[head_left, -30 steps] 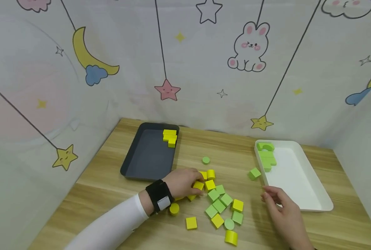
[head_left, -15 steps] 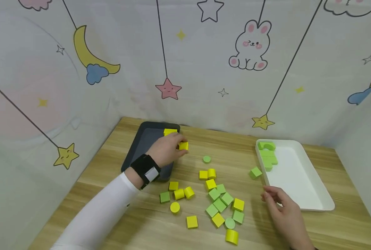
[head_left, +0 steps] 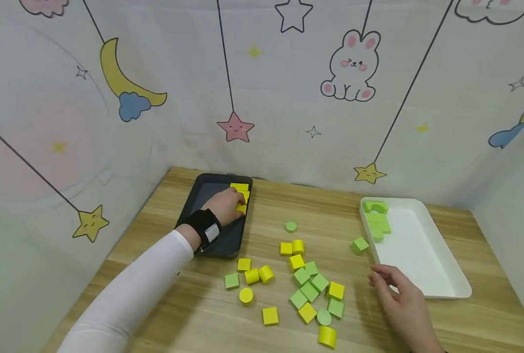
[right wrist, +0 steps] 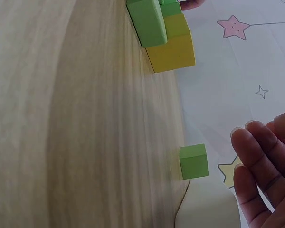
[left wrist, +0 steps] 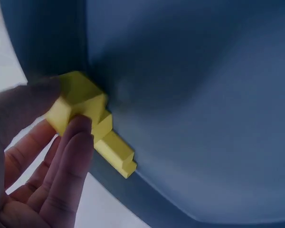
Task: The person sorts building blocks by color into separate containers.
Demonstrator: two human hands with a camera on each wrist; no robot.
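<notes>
My left hand [head_left: 225, 206] is inside the dark grey tray [head_left: 209, 249], at its right wall. Its thumb and fingers pinch a yellow block [left wrist: 80, 92], seen close in the left wrist view. Beyond that block, other yellow blocks [left wrist: 115, 148] line the same wall. My right hand [head_left: 398, 299] hovers by the near left edge of the white tray [head_left: 425, 245], fingers loosely bent with nothing in them. Nearest to it is a single green cube [head_left: 359, 245] outside that tray. In the white tray, green blocks [head_left: 378, 220] sit along the left wall.
Several yellow and green blocks lie loose between the trays, among them a yellow cube [head_left: 270, 316], a yellow half-round block [head_left: 327, 337] and a green disc [head_left: 290, 227]. One green cube [head_left: 232, 281] lies at the left. A printed cloth wall [head_left: 288, 88] stands behind the table.
My left hand has taken a yellow block from the loose pile, carried it up and left, and brought it into the dark tray. The right hand has stayed in place.
</notes>
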